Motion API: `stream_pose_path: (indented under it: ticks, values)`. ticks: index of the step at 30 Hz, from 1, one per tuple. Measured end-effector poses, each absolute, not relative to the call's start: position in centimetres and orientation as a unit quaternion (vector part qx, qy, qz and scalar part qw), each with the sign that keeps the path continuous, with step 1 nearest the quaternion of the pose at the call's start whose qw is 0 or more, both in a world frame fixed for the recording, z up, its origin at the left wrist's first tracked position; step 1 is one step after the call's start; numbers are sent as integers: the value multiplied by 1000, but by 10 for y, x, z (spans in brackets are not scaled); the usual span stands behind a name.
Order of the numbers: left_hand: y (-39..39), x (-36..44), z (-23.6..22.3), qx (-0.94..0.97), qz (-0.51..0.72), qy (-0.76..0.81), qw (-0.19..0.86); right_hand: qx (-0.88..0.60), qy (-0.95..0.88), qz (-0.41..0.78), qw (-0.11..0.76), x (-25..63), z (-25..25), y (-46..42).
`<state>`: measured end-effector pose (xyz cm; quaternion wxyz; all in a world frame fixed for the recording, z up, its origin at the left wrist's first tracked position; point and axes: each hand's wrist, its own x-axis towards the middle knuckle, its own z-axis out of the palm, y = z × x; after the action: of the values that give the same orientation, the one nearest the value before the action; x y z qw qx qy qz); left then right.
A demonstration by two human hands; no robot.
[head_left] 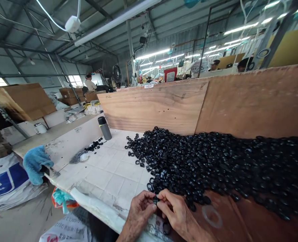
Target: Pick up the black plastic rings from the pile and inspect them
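Fingers (162, 196) of left hand (139, 215), right hand (176, 213) pinch black ring (155, 200), mostly hidden.

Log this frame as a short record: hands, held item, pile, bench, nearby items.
left hand: pinching ring
right hand: pinching same ring
held item: black ring
pile: black rings, heaped
bench: white tiled bench top
backing: plywood board
nearby: grey flask, blue cloth
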<state>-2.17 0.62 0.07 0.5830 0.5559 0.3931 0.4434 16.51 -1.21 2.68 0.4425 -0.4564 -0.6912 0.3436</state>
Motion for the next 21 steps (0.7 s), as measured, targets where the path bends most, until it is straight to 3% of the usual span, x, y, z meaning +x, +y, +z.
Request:
stream_pose_path:
  ticks: [4, 6, 11, 14, 21]
  values:
    - [1, -20, 9, 650, 428, 414, 472, -495, -580, 487, 426, 164, 33, -14]
    - [2, -19, 12, 655, 427, 415, 465, -479, -559, 530, 422, 166, 33, -13]
    - [7, -19, 15, 577, 424, 408, 566, -444, -684, 349, 461, 173, 28, -10]
    - [7, -20, 14, 593, 432, 400, 549, -449, -669, 385, 450, 174, 26, -10]
    - [6, -17, 2, 772, 442, 349, 295, -449, -455, 628, 444, 165, 27, -12]
